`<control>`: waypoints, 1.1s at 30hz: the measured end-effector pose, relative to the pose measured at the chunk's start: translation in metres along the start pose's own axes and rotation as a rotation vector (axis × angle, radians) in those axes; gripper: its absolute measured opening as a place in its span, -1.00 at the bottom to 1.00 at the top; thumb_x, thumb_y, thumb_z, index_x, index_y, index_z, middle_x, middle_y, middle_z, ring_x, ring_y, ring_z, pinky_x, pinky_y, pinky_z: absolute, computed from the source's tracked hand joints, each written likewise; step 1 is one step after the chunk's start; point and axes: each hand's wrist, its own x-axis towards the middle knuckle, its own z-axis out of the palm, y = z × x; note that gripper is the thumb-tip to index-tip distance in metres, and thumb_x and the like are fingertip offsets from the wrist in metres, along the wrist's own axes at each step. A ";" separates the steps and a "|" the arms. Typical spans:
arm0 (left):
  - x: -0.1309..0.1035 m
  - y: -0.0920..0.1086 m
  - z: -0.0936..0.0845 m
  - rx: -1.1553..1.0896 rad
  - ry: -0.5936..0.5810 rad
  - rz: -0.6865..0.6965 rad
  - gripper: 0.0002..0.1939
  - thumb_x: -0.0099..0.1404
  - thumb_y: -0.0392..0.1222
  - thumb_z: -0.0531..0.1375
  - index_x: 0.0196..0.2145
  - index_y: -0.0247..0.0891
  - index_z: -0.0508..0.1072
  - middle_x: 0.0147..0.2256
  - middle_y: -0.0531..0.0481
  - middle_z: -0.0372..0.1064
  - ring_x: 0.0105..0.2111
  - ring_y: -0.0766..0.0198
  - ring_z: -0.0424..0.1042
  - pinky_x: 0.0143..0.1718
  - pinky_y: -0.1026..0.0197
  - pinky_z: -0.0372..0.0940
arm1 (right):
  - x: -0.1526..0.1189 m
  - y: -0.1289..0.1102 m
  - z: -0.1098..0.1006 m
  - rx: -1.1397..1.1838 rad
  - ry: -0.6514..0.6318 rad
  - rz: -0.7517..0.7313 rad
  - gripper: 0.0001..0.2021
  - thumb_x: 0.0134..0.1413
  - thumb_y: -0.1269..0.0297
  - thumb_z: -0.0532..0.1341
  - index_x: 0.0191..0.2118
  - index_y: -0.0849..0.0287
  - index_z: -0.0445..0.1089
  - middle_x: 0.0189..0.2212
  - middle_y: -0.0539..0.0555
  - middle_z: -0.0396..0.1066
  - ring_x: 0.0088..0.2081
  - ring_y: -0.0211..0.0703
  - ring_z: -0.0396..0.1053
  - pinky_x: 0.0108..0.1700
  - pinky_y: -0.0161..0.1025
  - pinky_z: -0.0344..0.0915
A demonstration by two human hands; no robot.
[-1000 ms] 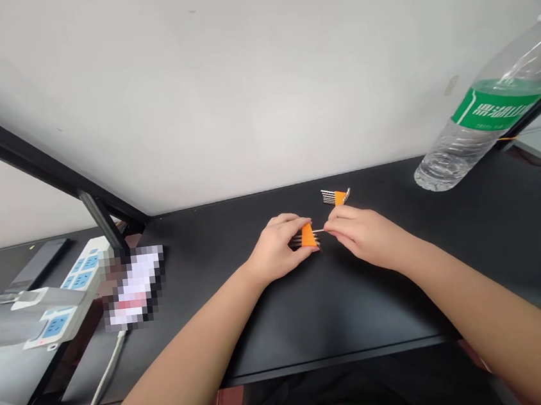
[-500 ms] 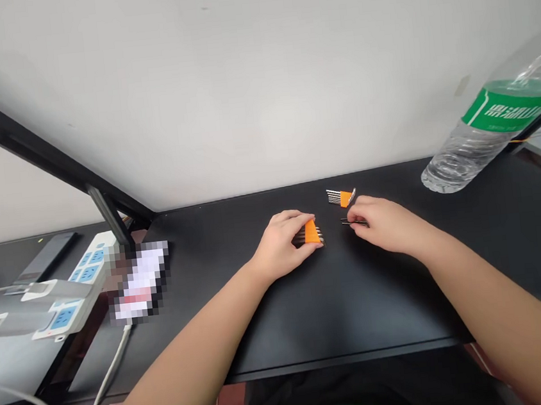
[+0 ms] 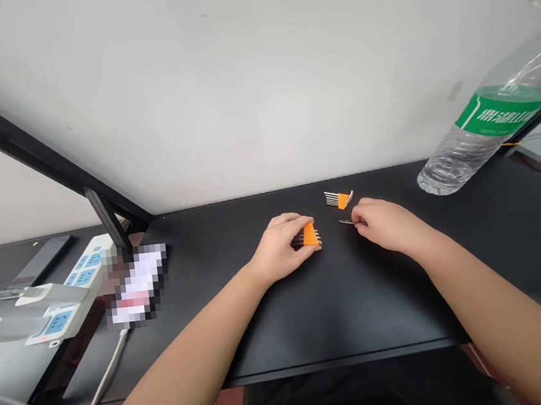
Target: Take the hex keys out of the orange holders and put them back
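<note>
Thumb and fingers of my left hand (image 3: 282,246) are closed on an orange hex key holder (image 3: 309,234), with several metal keys passing through it. Pinched in my right hand (image 3: 377,222) are thin metal hex keys (image 3: 347,222); their ends stick out to the left, and the rest is hidden by the fingers. Just beyond my hands, a second orange hex key holder (image 3: 343,200) lies on the black table (image 3: 340,311), filled with several keys. A small gap separates my two hands.
A large water bottle (image 3: 502,110) with a green label stands at the back right. On the left are a blurred-out phone (image 3: 138,284) with a white cable (image 3: 106,377), a power strip (image 3: 87,270) with plugs, and a black metal frame (image 3: 107,213). A pale wall (image 3: 258,88) rises behind.
The keys in my right hand have turned slightly, and their tips now lie close together instead of apart. My left hand keeps its hold on the orange holder. The whole view has shifted slightly.
</note>
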 end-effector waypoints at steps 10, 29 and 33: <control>0.000 0.000 0.001 -0.002 -0.006 -0.003 -0.47 0.19 0.00 0.45 0.10 -0.08 0.52 0.06 -0.11 0.46 0.07 0.10 0.47 0.04 0.06 0.55 | -0.004 -0.010 -0.001 -0.100 -0.082 -0.013 -0.87 0.05 0.47 0.18 -0.48 0.16 0.28 -0.32 0.10 0.41 -0.50 -0.22 0.23 -0.49 -0.21 0.01; 0.000 0.002 0.001 0.072 0.001 0.113 -0.48 0.24 0.01 0.42 0.11 -0.13 0.49 0.02 -0.13 0.51 0.06 0.08 0.49 0.06 0.00 0.53 | -0.009 -0.025 0.011 0.347 0.278 -0.462 -0.73 0.41 0.37 0.05 -0.12 0.17 0.52 -0.27 0.12 0.44 -0.31 -0.17 0.38 -0.26 -0.21 0.30; 0.001 0.003 0.001 0.123 0.009 0.169 -0.48 0.25 0.00 0.41 0.11 -0.18 0.48 0.02 -0.16 0.52 0.06 0.07 0.50 0.17 -0.08 0.46 | -0.013 -0.029 0.011 0.240 0.256 -0.448 -0.70 0.40 0.43 0.03 -0.16 0.17 0.53 -0.22 0.13 0.44 -0.31 -0.20 0.37 -0.30 -0.23 0.25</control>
